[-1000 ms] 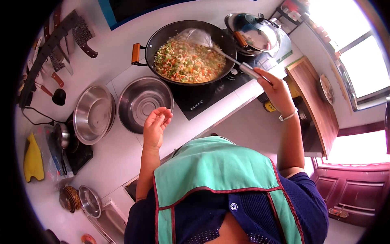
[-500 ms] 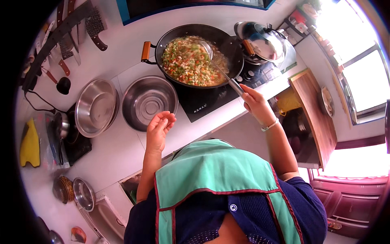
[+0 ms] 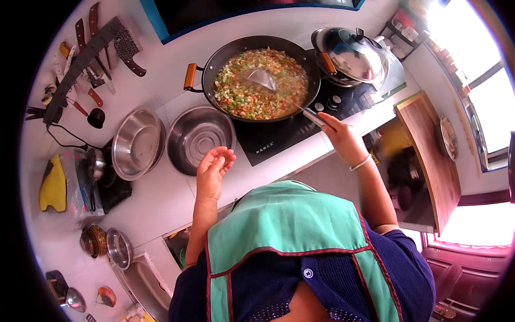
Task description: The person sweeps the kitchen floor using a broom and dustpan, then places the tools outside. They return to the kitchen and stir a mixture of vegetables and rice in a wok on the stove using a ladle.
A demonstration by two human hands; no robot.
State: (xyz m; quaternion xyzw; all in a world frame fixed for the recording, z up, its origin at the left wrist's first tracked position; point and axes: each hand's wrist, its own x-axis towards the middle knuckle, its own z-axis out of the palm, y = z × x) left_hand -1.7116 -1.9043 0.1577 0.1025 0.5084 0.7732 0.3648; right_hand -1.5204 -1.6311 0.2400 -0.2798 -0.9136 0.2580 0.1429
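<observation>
My right hand (image 3: 343, 140) is closed around the handle of a long metal spatula (image 3: 261, 79). Its blurred blade lies in the diced food (image 3: 241, 102), a mix of green, orange and pale pieces. This food fills much of a dark wok (image 3: 214, 53) with wooden side handles, which stands on a black cooktop (image 3: 263, 145). Held up over the counter's front, my left hand (image 3: 213, 166) has loosely curled fingers and carries nothing. It is nearest to a steel basin (image 3: 179, 153) left of the wok, overlapping its rim from this viewpoint.
Another steel basin (image 3: 137, 142) stands farther left. A lidded pot (image 3: 351, 56) sits right of the wok. Knives hang from a wall rack (image 3: 80, 67) at upper left. At lower left are a sink (image 3: 142, 284) and a small bowl (image 3: 119, 248); a wooden panel (image 3: 429, 155) juts out at right.
The spatula blade has moved left and down in the wok, and my right hand has shifted slightly right and down. My left hand stays nearly where it was. The view has shifted a little.
</observation>
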